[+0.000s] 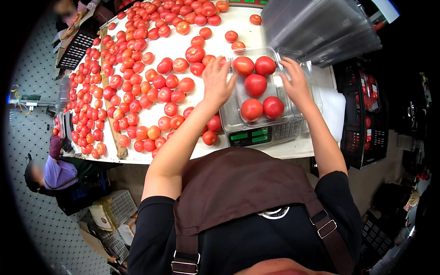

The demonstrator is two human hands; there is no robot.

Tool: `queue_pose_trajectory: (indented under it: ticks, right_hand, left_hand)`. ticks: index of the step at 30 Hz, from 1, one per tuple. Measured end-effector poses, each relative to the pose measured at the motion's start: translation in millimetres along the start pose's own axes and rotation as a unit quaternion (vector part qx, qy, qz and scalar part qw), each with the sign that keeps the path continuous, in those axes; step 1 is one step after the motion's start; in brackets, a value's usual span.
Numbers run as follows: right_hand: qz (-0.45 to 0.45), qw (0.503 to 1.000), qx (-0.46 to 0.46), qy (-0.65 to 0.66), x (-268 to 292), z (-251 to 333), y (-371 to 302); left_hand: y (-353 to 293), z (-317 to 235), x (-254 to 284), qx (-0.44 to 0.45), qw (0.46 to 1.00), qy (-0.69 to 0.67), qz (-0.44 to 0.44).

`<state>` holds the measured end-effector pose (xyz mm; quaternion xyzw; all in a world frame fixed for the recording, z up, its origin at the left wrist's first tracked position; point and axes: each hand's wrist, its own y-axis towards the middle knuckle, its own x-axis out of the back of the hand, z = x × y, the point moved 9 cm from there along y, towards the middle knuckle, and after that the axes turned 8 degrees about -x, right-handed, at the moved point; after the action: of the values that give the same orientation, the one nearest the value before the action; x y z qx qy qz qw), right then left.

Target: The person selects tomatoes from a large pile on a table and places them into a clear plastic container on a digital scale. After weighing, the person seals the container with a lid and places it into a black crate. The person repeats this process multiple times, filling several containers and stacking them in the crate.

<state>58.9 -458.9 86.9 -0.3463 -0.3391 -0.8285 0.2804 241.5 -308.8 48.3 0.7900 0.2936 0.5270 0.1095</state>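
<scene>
A clear plastic clamshell box (238, 103) rests on a digital scale (250, 137) with green lit readouts. Several red tomatoes (255, 85) lie in the box with gaps between them. My left hand (217, 83) is at the box's left rim, fingers apart, close to loose tomatoes (195, 54) on the table. On the opposite side, my right hand (297, 83) is by the right rim, where the lid folds outward, its fingers and thumb spread. Whether either hand presses on the plastic, I cannot tell.
Loose tomatoes cover much of the white table (158, 50), with a wooden strip (111, 98) between two groups. Nested clear boxes (316, 30) stand at the far right. Black crates (362, 114) holding packed tomatoes are at the right. A person in purple (62, 173) works at the left.
</scene>
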Motion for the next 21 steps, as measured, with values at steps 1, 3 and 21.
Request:
queue_pose_trajectory:
  ticks: [1, 3, 21]
  right_hand:
    - [-0.013, 1.000, -0.026, 0.010, 16.4, -11.7, -13.9]
    - [-0.010, 0.994, -0.094, 0.049, 38.8, -45.0, -48.1]
    - [-0.104, 0.832, -0.422, 0.344, 107.1, -125.9, -123.9]
  left_hand:
    - [-11.3, 9.7, 10.5, 0.015, 0.999, -0.032, -0.012]
    - [-53.5, 40.6, 22.0, 0.078, 0.996, -0.036, -0.010]
    - [-107.0, -2.9, -39.9, 0.381, 0.822, -0.387, 0.172]
